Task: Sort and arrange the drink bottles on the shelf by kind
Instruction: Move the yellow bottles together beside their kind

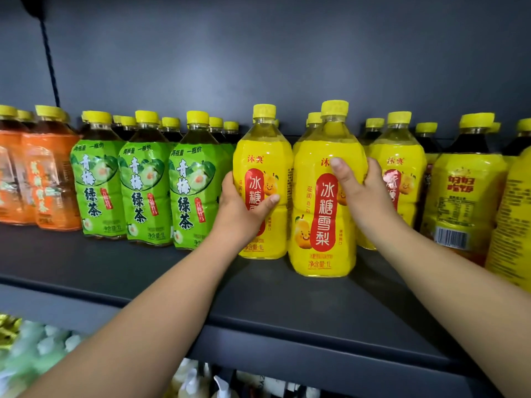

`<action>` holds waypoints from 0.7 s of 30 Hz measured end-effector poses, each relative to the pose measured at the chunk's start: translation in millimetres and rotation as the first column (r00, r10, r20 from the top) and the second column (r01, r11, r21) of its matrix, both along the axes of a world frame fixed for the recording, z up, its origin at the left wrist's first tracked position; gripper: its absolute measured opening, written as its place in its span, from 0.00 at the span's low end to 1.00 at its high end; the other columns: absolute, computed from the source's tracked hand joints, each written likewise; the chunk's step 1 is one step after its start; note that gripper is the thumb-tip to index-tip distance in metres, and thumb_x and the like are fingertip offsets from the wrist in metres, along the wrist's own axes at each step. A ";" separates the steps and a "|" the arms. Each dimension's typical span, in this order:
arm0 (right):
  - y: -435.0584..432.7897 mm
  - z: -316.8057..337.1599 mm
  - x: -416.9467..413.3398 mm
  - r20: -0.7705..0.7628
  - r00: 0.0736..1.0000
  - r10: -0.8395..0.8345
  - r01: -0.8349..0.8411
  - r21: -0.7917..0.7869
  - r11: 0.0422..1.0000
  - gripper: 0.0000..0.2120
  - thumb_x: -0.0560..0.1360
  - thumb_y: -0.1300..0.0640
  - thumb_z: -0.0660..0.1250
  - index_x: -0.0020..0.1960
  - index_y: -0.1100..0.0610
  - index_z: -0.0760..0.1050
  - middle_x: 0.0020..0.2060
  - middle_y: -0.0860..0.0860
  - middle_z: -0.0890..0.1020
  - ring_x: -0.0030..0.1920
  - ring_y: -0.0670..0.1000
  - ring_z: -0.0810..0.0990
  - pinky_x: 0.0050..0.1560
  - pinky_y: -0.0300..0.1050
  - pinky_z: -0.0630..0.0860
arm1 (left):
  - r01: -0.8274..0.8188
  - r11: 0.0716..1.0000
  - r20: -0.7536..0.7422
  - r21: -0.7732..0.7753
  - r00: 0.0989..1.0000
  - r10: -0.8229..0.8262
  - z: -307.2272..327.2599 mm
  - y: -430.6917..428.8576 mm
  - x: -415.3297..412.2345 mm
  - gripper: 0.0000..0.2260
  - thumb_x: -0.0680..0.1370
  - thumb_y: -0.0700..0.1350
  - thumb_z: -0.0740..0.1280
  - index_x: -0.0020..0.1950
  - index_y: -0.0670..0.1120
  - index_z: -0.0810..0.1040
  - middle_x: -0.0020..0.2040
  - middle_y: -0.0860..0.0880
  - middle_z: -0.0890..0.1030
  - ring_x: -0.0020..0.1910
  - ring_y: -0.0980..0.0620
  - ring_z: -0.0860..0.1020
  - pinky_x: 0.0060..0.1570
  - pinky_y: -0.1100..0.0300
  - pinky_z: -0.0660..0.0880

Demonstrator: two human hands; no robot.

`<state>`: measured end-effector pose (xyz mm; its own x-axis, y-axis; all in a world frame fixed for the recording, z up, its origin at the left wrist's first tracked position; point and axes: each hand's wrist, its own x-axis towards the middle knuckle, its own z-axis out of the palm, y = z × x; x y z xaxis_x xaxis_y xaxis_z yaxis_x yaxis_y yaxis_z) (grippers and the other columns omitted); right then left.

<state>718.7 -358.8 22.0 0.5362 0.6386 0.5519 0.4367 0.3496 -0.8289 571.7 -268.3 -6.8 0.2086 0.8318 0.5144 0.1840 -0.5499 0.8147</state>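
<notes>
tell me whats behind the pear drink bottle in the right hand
Behind the pear drink bottle that the right hand grips, one more yellow cap and a bit of yellow shoulder show, likely the same kind. Its label and anything farther back are covered.

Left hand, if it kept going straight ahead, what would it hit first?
The pear bottle that the left hand grips is first in line. Behind it, a cap edge hints at another bottle, though depth is unclear.
</notes>
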 end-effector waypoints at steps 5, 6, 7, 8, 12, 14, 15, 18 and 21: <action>13.9 -0.1 4.5 0.052 0.991 -0.124 0.126 -0.039 0.991 0.35 0.72 0.41 0.63 0.72 0.54 0.54 0.65 0.52 0.71 0.62 0.54 0.72 0.53 0.43 0.69 | 0.025 1.000 -0.001 0.018 1.000 -0.025 -3.5 4.2 -0.1 0.38 0.72 0.51 0.68 0.74 0.47 0.48 0.68 0.46 0.67 0.64 0.48 0.69 0.55 0.61 0.65; 16.5 -0.1 4.4 0.054 0.989 -0.140 0.142 -0.039 0.989 0.36 0.71 0.40 0.64 0.72 0.54 0.54 0.65 0.53 0.71 0.63 0.55 0.72 0.54 0.45 0.70 | 0.017 0.999 -0.017 0.032 1.000 -0.016 -3.3 3.9 -0.7 0.38 0.72 0.52 0.68 0.74 0.47 0.49 0.68 0.46 0.68 0.63 0.48 0.70 0.54 0.62 0.66; 18.7 -0.5 4.9 0.045 0.989 -0.141 0.143 -0.033 0.989 0.36 0.71 0.40 0.64 0.72 0.53 0.54 0.65 0.53 0.71 0.63 0.55 0.72 0.54 0.45 0.70 | -0.002 0.999 -0.043 0.050 0.999 0.004 -3.4 4.6 -1.1 0.37 0.72 0.53 0.68 0.74 0.47 0.51 0.67 0.46 0.69 0.63 0.48 0.71 0.54 0.61 0.66; 20.1 -0.6 4.9 0.033 0.990 -0.134 0.135 -0.024 0.991 0.36 0.71 0.41 0.65 0.72 0.53 0.54 0.65 0.52 0.71 0.62 0.55 0.72 0.54 0.45 0.71 | -0.036 0.997 -0.080 0.072 0.996 0.042 -3.5 4.9 -1.4 0.35 0.72 0.55 0.68 0.73 0.46 0.54 0.65 0.46 0.71 0.62 0.46 0.72 0.53 0.60 0.68; 18.7 -7.0 5.7 -0.007 0.996 -0.086 0.086 -0.010 0.996 0.36 0.72 0.41 0.64 0.73 0.51 0.52 0.67 0.52 0.68 0.65 0.54 0.70 0.54 0.44 0.69 | -0.190 0.971 -0.249 0.143 0.943 0.221 -5.7 6.1 -4.1 0.34 0.72 0.61 0.63 0.70 0.41 0.61 0.59 0.43 0.76 0.57 0.42 0.75 0.50 0.54 0.71; 16.6 -12.2 5.6 0.023 0.996 -0.085 0.086 -0.050 0.995 0.37 0.72 0.41 0.62 0.75 0.49 0.48 0.70 0.52 0.65 0.67 0.55 0.67 0.57 0.45 0.67 | -0.196 0.968 -0.309 0.154 0.921 0.236 -8.1 4.6 -5.1 0.33 0.73 0.61 0.61 0.70 0.41 0.61 0.59 0.42 0.76 0.56 0.42 0.75 0.50 0.52 0.73; 15.7 -15.1 5.8 0.036 0.996 -0.080 0.083 -0.084 0.993 0.38 0.73 0.41 0.62 0.75 0.49 0.46 0.71 0.52 0.63 0.68 0.56 0.66 0.59 0.47 0.67 | -0.193 0.969 -0.325 0.155 0.916 0.234 -9.1 3.8 -5.9 0.31 0.74 0.61 0.61 0.69 0.41 0.62 0.58 0.42 0.76 0.55 0.42 0.75 0.50 0.52 0.73; 6.7 -20.9 5.5 0.108 0.992 -0.058 0.082 -0.228 0.970 0.40 0.73 0.39 0.61 0.75 0.49 0.42 0.73 0.53 0.61 0.70 0.58 0.64 0.68 0.55 0.65 | -0.175 0.971 -0.305 0.164 0.927 0.219 -7.6 -4.6 -9.6 0.23 0.77 0.56 0.60 0.64 0.40 0.66 0.56 0.41 0.76 0.53 0.43 0.75 0.46 0.55 0.70; -21.3 -29.0 8.2 0.519 0.851 -0.079 0.318 -0.390 0.864 0.39 0.73 0.43 0.64 0.76 0.52 0.47 0.73 0.53 0.62 0.70 0.56 0.63 0.69 0.50 0.63 | -0.191 0.906 -0.094 0.378 0.965 0.243 0.5 -24.0 -14.3 0.22 0.78 0.49 0.62 0.67 0.38 0.66 0.65 0.38 0.70 0.65 0.42 0.68 0.60 0.59 0.62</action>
<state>726.9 -380.1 -7.0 0.4295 0.7838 0.4486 0.8289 -0.1449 -0.5404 557.4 -292.3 -6.3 0.1337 0.6255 0.7687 0.4271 -0.7363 0.5249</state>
